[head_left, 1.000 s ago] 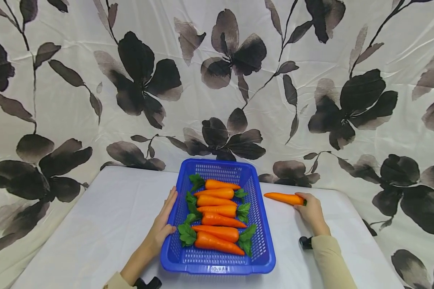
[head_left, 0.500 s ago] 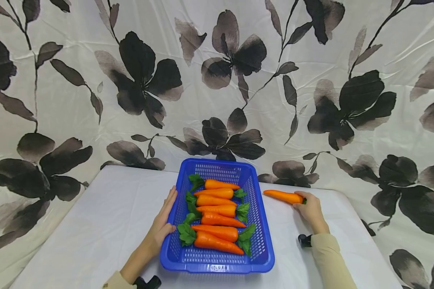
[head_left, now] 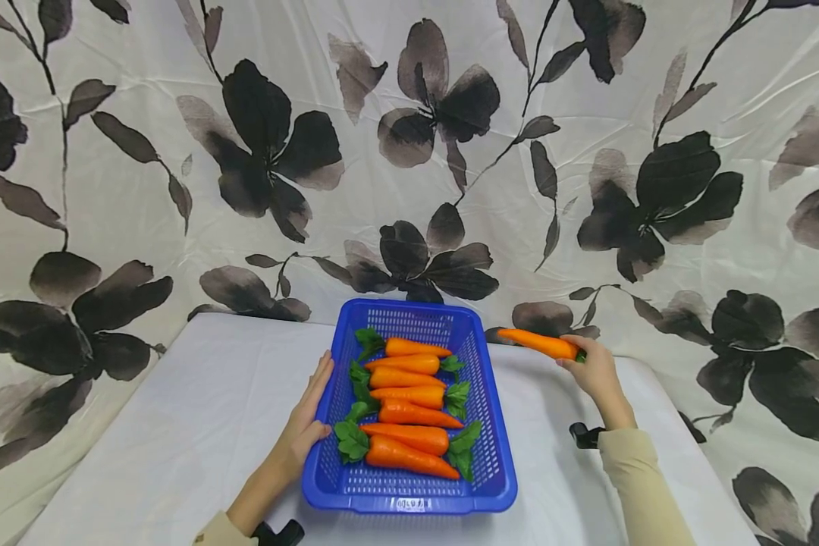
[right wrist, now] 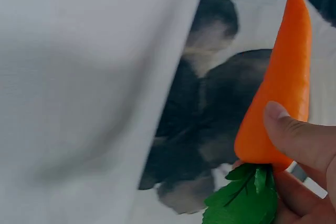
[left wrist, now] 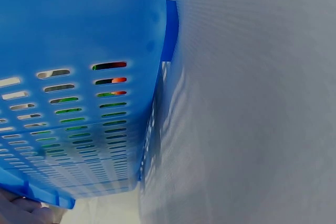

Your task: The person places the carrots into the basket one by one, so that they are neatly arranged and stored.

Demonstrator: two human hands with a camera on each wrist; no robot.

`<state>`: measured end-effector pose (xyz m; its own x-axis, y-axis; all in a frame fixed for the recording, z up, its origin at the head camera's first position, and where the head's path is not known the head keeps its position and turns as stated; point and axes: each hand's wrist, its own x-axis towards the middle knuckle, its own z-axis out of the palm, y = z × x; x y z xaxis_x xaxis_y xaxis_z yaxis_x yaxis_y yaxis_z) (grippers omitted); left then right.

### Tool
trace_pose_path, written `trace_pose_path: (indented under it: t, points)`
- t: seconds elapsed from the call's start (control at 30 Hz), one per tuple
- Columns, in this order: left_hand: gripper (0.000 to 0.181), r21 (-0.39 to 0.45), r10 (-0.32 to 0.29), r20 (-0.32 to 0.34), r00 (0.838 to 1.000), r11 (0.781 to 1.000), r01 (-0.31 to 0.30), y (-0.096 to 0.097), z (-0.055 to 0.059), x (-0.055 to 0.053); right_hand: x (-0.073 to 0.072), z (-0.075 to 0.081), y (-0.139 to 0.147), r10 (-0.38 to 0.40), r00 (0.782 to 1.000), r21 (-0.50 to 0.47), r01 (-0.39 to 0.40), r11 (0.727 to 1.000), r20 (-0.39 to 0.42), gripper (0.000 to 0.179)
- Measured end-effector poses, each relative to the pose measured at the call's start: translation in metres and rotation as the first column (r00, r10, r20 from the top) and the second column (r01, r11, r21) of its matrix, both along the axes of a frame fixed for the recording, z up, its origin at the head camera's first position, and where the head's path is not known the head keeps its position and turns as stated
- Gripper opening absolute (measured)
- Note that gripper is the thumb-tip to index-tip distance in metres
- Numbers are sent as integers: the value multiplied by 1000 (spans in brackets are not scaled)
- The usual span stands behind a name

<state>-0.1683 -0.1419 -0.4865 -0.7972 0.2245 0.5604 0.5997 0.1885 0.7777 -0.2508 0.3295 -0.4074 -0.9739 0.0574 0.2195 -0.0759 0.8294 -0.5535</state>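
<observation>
A blue plastic basket (head_left: 409, 504) with slotted walls stands on the table, holding several orange carrots (head_left: 409, 437) with green leaves, laid crosswise in a column. My left hand (head_left: 298, 434) lies along the basket's left rim with its fingers straight. The left wrist view shows the basket's slotted outer wall (left wrist: 79, 35), with a bit of the fingers at the lower left corner. To the right of the basket, my right hand (head_left: 597, 375) pinches a single carrot (right wrist: 283, 87) near its leafy end, thumb on top. This carrot is raised over the table, its tip pointing left toward the basket.
A white cloth covers the table (head_left: 198, 409), whose back edge runs behind the basket. Behind it hangs a pale curtain (head_left: 355, 174) printed with dark flowers. A dark wrist camera (head_left: 585, 435) sits by the right cuff.
My right hand has lifted the carrot from the tabletop, raising it up and slightly away. The left hand and the basket have stayed in place.
</observation>
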Motion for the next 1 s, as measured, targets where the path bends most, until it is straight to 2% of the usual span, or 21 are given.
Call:
trace_pose_path:
  t: [0.27, 0.47, 0.6, 0.8, 1.0]
  points:
    - [89, -5, 3, 22, 1000, 1000, -3, -1, 0, 2, 11, 39, -27, 8, 999, -76, -12, 997, -46, 47]
    - [90, -6, 5, 17, 1000, 1000, -4, -1, 0, 2, 23, 66, -53, 69, 991, -74, -77, 994, -111, 45]
    - [90, -9, 4, 29, 1000, 1000, -4, -1, 0, 2, 32, 79, -70, 118, 984, -66, -128, 990, -131, 44]
    - [90, -11, 9, 47, 999, 1000, -9, 0, 1, 3, 45, 92, -96, 222, 965, -62, -232, 971, -138, 43]
    - [90, -4, 4, 40, 999, 1000, -4, 0, 2, 2, 58, 101, -123, 346, 928, -49, -356, 933, -138, 39]
